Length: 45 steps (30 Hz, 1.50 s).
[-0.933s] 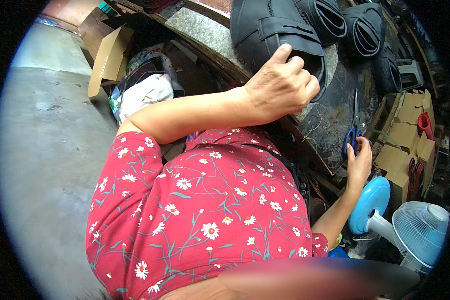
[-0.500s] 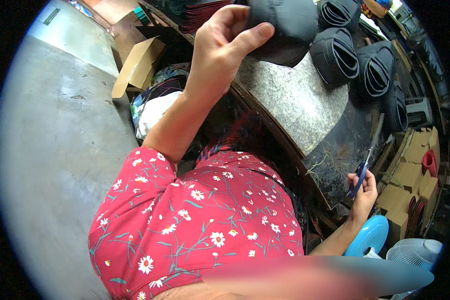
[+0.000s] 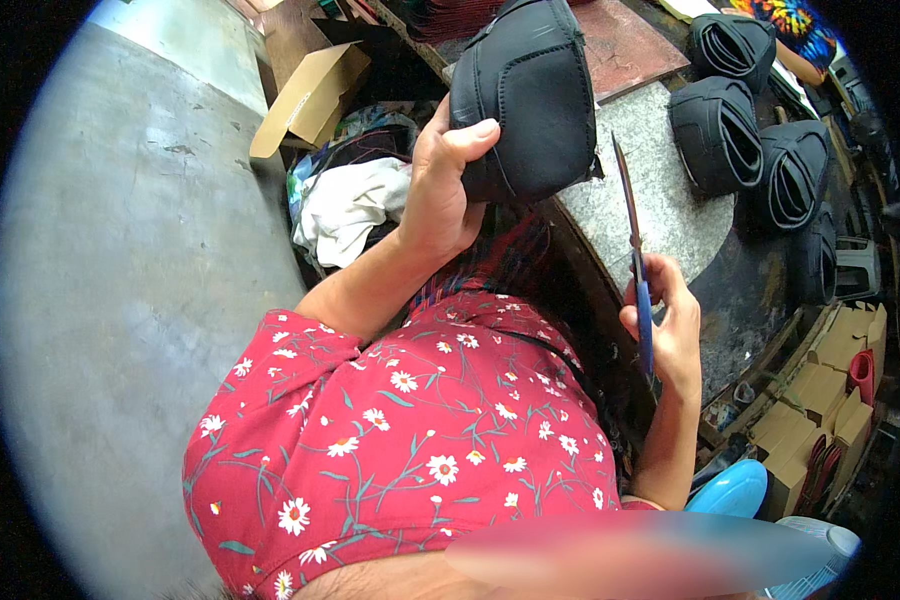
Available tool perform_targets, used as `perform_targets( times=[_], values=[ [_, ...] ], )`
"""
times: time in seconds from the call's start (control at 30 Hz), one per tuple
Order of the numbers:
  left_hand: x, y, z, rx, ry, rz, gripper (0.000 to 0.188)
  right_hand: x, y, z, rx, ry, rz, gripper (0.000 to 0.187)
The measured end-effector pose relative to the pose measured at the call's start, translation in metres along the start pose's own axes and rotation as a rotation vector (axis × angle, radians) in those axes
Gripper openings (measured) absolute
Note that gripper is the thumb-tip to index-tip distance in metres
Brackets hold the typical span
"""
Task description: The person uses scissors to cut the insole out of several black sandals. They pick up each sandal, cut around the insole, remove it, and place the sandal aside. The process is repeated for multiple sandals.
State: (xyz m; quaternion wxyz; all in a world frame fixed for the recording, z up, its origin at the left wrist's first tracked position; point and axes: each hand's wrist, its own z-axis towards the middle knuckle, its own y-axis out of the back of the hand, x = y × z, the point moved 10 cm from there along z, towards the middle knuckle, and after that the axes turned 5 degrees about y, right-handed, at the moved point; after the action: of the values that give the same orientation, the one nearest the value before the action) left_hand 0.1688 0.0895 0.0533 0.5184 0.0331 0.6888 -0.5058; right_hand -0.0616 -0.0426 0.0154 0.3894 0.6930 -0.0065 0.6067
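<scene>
My left hand [image 3: 440, 190] grips a black stitched shoe upper [image 3: 530, 110], raised over the table's near edge with its rounded, seamed side showing. The thumb presses on its surface, and the other fingers are hidden behind it. In my right hand [image 3: 675, 325] is a pair of scissors [image 3: 643, 310] with dark blue handles. Their long blades look closed and point up and away, a little to the right of the upper and apart from it. Several similar black uppers [image 3: 715, 135] stand on the table at the right.
A pale speckled slab [image 3: 650, 150] lies on the dark worktable [image 3: 750, 285], with a reddish board [image 3: 630, 45] behind it. Left are an open cardboard box [image 3: 305, 100] and a white cloth [image 3: 350, 210]. Cardboard boxes [image 3: 820, 390], a blue round thing [image 3: 730, 490] and another person's arm [image 3: 795, 65] are right.
My left hand has brought the black upper lower and closer. My right hand has moved left and up with the scissors, bringing their blades near the upper.
</scene>
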Motion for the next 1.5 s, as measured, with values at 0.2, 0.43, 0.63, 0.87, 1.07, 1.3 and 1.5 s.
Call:
perform_targets(
  times=[0.2,0.43,0.63,0.87,1.07,1.3,1.5],
  values=[
    [-0.004,0.014,0.000,-0.036,-0.046,0.003,0.057,-0.002,-0.024,-0.007,0.085,-0.099,0.429,0.032],
    [-0.006,0.027,-0.001,-0.060,-0.076,0.046,0.050,-0.012,0.002,-0.001,-0.082,-0.012,-0.023,0.028],
    [-0.010,0.018,-0.001,-0.015,-0.076,-0.028,0.064,-0.040,-0.018,-0.010,-0.020,-0.177,0.209,0.022],
    [-0.015,0.017,0.005,0.314,-0.067,-0.228,0.063,-0.022,0.034,-0.012,0.008,-0.166,0.031,0.038],
    [0.034,0.072,0.050,-0.045,0.071,-0.145,0.057,0.001,0.047,0.002,0.011,-0.135,-0.405,0.045],
    [0.045,0.029,0.053,0.589,0.347,-0.547,0.046,0.038,0.061,0.004,0.004,-0.021,-0.558,0.049],
    [0.056,0.035,0.059,0.612,0.345,-0.441,0.048,0.059,0.086,-0.008,0.007,-0.084,-0.567,0.045]
  ],
)
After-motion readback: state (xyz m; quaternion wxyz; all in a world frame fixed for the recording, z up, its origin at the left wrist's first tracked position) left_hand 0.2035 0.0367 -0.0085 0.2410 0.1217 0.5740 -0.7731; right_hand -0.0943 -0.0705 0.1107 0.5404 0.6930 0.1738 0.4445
